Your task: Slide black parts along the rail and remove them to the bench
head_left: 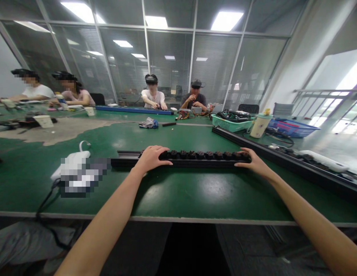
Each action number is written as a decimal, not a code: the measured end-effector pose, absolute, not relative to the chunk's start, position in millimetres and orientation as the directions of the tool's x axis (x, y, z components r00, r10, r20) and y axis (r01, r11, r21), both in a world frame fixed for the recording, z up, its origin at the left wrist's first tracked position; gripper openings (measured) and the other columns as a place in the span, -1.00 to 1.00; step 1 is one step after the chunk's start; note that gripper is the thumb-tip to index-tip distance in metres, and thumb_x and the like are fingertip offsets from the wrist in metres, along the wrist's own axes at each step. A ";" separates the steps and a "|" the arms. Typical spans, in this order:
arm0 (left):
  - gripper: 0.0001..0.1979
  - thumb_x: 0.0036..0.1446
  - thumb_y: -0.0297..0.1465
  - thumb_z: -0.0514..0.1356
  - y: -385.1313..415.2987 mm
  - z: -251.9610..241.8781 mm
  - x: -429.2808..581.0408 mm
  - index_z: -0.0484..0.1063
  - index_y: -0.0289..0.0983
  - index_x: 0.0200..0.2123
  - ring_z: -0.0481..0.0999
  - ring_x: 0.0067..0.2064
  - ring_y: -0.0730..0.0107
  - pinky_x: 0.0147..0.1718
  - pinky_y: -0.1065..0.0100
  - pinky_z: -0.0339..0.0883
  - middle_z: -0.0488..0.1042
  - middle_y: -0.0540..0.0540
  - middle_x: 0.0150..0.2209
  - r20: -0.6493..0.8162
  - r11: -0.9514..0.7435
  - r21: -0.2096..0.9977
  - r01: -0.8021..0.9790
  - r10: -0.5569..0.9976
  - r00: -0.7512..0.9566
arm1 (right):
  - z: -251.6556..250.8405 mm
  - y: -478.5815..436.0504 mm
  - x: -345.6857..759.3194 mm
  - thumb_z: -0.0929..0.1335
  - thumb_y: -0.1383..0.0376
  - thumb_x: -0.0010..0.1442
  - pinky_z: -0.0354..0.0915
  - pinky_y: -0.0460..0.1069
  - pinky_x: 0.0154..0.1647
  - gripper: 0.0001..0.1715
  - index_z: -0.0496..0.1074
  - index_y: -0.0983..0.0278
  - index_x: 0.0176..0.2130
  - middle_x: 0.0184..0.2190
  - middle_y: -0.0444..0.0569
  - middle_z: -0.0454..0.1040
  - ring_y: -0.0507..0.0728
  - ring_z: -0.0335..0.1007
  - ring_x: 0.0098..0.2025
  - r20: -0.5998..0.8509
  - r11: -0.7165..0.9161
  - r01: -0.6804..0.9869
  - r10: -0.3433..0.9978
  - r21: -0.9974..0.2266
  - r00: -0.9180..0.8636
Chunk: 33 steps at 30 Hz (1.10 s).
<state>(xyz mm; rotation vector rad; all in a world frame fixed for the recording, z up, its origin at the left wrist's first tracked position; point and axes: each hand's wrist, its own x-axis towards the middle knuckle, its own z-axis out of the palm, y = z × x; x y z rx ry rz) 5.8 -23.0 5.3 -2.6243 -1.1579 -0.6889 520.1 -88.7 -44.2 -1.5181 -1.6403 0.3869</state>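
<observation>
Through the head camera, the only view I have, I look down on the green table (172, 201) with both hands on one long black bar (195, 164). It lies crosswise in front of me, near the middle of the table, with a row of black sockets (200, 155) along its top.

My left hand (152, 159) pinches the bar left of its middle, thumb along the near side and fingers over the top; a stretch of bar runs on past it to the left. My right hand (255, 163) pinches the right end the same way. How hard either squeezes, I can't tell.

To handle this well, I'd judge it best to keep both grips even and the bar level, thumbs flat on the near side, since the left end sticks out unsupported by a hand and could swing. Most of the sockets sit between my two hands. A second long rail (282, 159) slants away, just beyond the right hand.
</observation>
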 end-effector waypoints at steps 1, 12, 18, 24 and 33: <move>-0.30 0.14 0.20 0.22 -22.1 5.1 5.6 0.50 -0.16 0.15 0.54 0.11 0.00 0.16 0.07 0.31 0.59 -0.19 0.08 0.482 -0.675 0.011 0.737 0.650 0.588 | -44.5 -89.8 518.9 0.58 -0.20 -0.18 0.16 0.30 0.40 0.15 0.23 0.14 0.24 0.17 0.13 0.47 0.40 0.35 0.28 0.371 0.217 0.661 0.923 -0.718 0.100; -0.28 0.15 0.23 0.18 -24.4 3.0 8.5 0.51 -0.17 0.13 0.50 0.14 -0.01 0.17 0.08 0.35 0.56 -0.22 0.09 0.484 -0.676 0.108 0.729 0.676 0.556 | -34.5 -113.3 516.1 0.52 -0.21 -0.02 0.19 0.29 0.38 -0.11 0.38 0.13 0.16 0.16 0.09 0.50 0.38 0.37 0.26 0.340 0.182 0.630 0.930 -0.755 0.139; -0.28 0.14 0.24 0.17 -22.3 1.0 10.5 0.51 -0.18 0.09 0.51 0.10 -0.03 0.13 0.05 0.36 0.58 -0.22 0.04 0.487 -0.684 0.132 0.718 0.675 0.554 | -41.6 -109.7 519.9 0.46 -0.25 0.07 0.25 0.26 0.33 -0.20 0.45 0.16 0.11 0.14 0.09 0.50 0.37 0.40 0.22 0.298 0.117 0.630 0.935 -0.768 0.190; -0.26 0.18 0.24 0.14 -19.8 -4.6 17.0 0.50 -0.24 0.10 0.49 0.10 -0.04 0.14 0.03 0.34 0.58 -0.26 0.05 0.525 -0.700 0.107 0.706 0.642 0.558 | -53.4 -101.8 528.6 0.44 -0.24 0.12 0.22 0.27 0.34 -0.23 0.43 0.16 0.12 0.15 0.10 0.49 0.37 0.38 0.23 0.344 0.144 0.622 0.914 -0.770 0.213; -0.29 0.19 0.20 0.17 -21.6 -5.7 21.7 0.50 -0.25 0.11 0.49 0.10 -0.04 0.12 0.04 0.34 0.58 -0.26 0.05 0.536 -0.684 0.073 0.726 0.641 0.549 | -63.6 -93.8 526.7 0.32 -0.29 0.21 0.21 0.25 0.34 -0.23 0.42 0.19 0.11 0.12 0.13 0.51 0.33 0.40 0.20 0.420 0.170 0.635 0.868 -0.754 0.266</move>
